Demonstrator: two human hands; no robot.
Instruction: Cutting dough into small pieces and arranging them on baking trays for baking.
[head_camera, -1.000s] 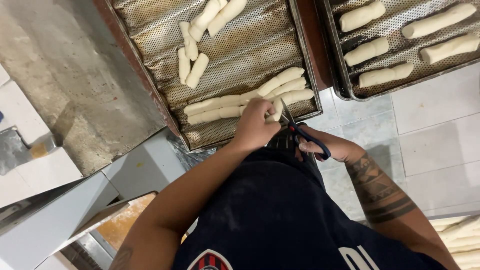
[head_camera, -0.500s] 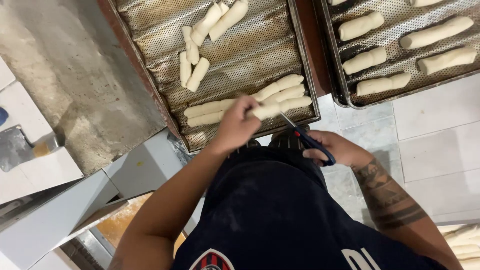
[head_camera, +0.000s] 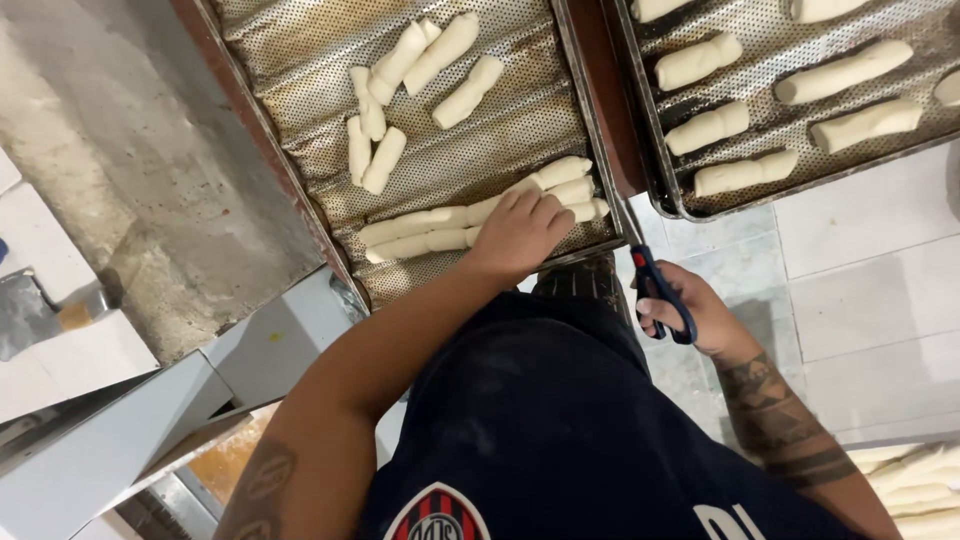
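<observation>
**Left hand down on dough, scissors pulled back**

Left hand (head_camera: 520, 232) now flat on the dough rolls (head_camera: 470, 215) at near edge of perforated tray (head_camera: 300, 90), fingers spread, pressing not pinching; 0.5 s ago lifted. Right hand (head_camera: 700, 315) fingers curled through blue-handled scissors (head_camera: 655, 290), withdrawn off tray edge. 2nd tray (head_camera: 900, 165) untouched.

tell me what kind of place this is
Most likely a bakery's work area. Two perforated, corrugated metal baking trays hold rows of pale raw dough sticks. The left hand rests on the dough, and the right hand holds blue-handled scissors above a pale tiled floor.
</observation>
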